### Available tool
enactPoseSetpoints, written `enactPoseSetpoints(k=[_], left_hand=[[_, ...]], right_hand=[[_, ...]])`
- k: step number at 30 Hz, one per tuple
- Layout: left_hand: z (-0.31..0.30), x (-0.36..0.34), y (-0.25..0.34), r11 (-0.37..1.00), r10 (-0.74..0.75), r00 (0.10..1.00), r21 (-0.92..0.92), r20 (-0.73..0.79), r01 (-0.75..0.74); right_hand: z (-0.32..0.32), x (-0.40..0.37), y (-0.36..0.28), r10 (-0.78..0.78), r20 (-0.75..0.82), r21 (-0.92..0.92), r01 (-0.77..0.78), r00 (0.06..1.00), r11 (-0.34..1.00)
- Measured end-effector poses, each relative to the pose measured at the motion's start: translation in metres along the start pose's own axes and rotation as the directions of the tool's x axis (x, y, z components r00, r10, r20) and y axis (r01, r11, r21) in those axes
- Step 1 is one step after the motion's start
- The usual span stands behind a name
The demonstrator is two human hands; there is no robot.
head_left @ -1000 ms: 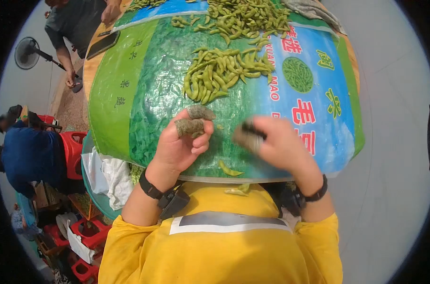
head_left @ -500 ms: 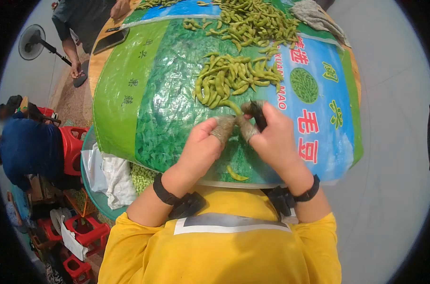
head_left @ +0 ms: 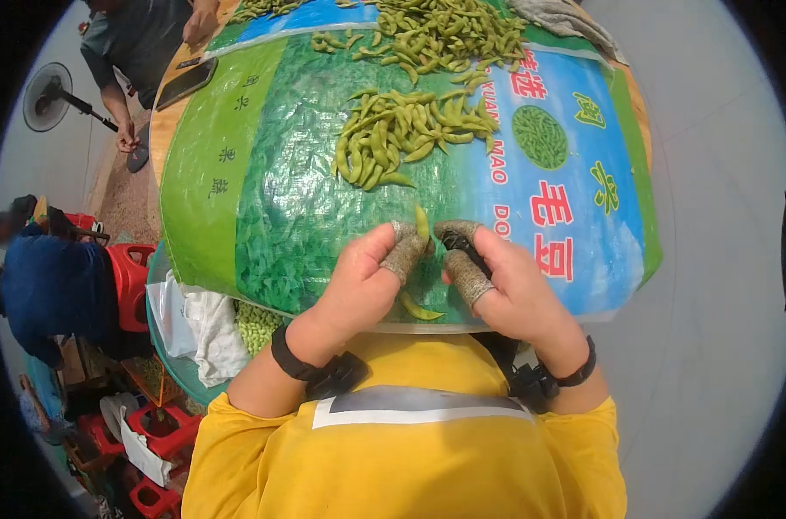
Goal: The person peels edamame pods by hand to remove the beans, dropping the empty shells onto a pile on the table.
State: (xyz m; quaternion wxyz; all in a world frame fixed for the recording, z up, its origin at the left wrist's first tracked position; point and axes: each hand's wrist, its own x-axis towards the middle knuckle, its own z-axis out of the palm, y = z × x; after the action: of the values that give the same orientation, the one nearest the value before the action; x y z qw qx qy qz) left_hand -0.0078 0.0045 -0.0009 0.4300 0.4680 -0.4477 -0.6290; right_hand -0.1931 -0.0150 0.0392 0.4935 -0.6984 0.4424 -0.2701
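My left hand [head_left: 362, 270] pinches a green soybean pod [head_left: 421, 222] upright between thumb and finger. In my right hand [head_left: 521, 285] is a small black tool [head_left: 467, 253], its exact kind hidden by my fingers. The two hands face each other, slightly apart, over the printed sack [head_left: 315, 190]. Grey-brown covers wrap the thumb and fingertips on both. A loose pod [head_left: 422, 310] lies below the left fingers near the front edge. Beyond my hands spreads a small heap of pods [head_left: 401, 138].
A larger pod pile [head_left: 445, 35] lies at the far side, beside a grey cloth [head_left: 566, 22]. At left are a phone [head_left: 185, 84] and another person's arm [head_left: 116, 108]. A green basin [head_left: 181, 368] holds shelled beans [head_left: 259, 324] and a white cloth [head_left: 215, 337]. Red stools [head_left: 163, 428] stand lower left.
My hands have moved apart a little; the pod is now upright in my left fingers, away from the small heap. The right hand with the black tool has shifted slightly down. The view has shifted slightly.
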Motion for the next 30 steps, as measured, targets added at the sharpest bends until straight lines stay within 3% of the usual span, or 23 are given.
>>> enactPoseSetpoints(k=[2, 5, 8, 12, 14, 15, 17, 18, 20, 21, 23, 27, 28, 29, 30], left_hand=[[0.001, -0.002, 0.001, 0.984, 0.098, 0.994, 0.146, 0.036, -0.103], [0.002, -0.002, -0.002, 0.928, 0.210, 0.975, 0.302, 0.065, -0.220], [-0.001, -0.004, -0.001, 0.871, 0.210, 0.969, 0.426, 0.128, -0.245], [0.003, -0.005, 0.003, 0.872, 0.224, 0.967, 0.417, 0.122, -0.254], [0.003, -0.003, 0.003, 0.722, 0.431, 0.891, 0.537, 0.143, -0.436], [0.003, -0.002, 0.004, 0.723, 0.429, 0.892, 0.537, 0.145, -0.435], [0.003, 0.000, 0.007, 0.585, 0.513, 0.833, 0.627, 0.206, -0.515], [0.003, -0.001, 0.007, 0.586, 0.511, 0.834, 0.627, 0.208, -0.514], [0.004, -0.003, 0.006, 0.311, 0.570, 0.775, 0.802, 0.272, -0.510], [0.005, -0.006, 0.006, 0.314, 0.565, 0.778, 0.800, 0.275, -0.511], [0.008, -0.009, 0.008, 0.150, 0.525, 0.795, 0.886, 0.304, -0.438], [-0.005, -0.003, 0.000, 0.236, 0.539, 0.780, 0.833, 0.316, -0.501], [-0.004, -0.004, 0.004, 0.672, 0.404, 0.899, 0.612, 0.171, -0.418], [-0.005, -0.005, 0.006, 0.944, 0.196, 0.975, 0.251, 0.102, -0.216], [-0.011, -0.004, 0.005, 0.945, 0.192, 0.976, 0.250, 0.100, -0.211]], right_hand=[[-0.001, -0.001, -0.002, 0.052, 0.102, 0.043, -0.057, 0.993, 0.997], [0.000, -0.003, 0.002, 0.048, 0.106, 0.111, -0.060, 0.993, 0.992], [0.002, -0.004, 0.007, 0.057, 0.110, 0.183, -0.077, 0.992, 0.980], [-0.003, -0.007, -0.002, 0.097, 0.142, 0.291, -0.135, 0.985, 0.947], [-0.008, -0.007, -0.007, 0.173, 0.240, 0.395, -0.258, 0.955, 0.882], [-0.009, -0.007, -0.007, 0.174, 0.239, 0.396, -0.259, 0.955, 0.881], [-0.009, -0.007, -0.006, 0.170, 0.216, 0.291, -0.230, 0.961, 0.929], [-0.009, -0.007, -0.005, 0.172, 0.215, 0.292, -0.232, 0.961, 0.928], [-0.006, -0.007, -0.003, 0.143, 0.180, 0.149, -0.170, 0.973, 0.974], [-0.003, -0.006, 0.001, 0.148, 0.179, 0.153, -0.176, 0.973, 0.972], [0.005, -0.002, 0.016, 0.034, 0.111, 0.077, -0.043, 0.993, 0.996], [0.014, 0.000, 0.029, -0.024, 0.061, 0.199, 0.011, 0.998, 0.980], [0.005, -0.002, 0.015, 0.162, 0.212, 0.486, -0.248, 0.964, 0.838], [0.000, -0.003, 0.009, 0.274, 0.406, 0.671, -0.488, 0.872, 0.559], [-0.003, -0.004, 0.012, 0.276, 0.409, 0.671, -0.491, 0.870, 0.556]])
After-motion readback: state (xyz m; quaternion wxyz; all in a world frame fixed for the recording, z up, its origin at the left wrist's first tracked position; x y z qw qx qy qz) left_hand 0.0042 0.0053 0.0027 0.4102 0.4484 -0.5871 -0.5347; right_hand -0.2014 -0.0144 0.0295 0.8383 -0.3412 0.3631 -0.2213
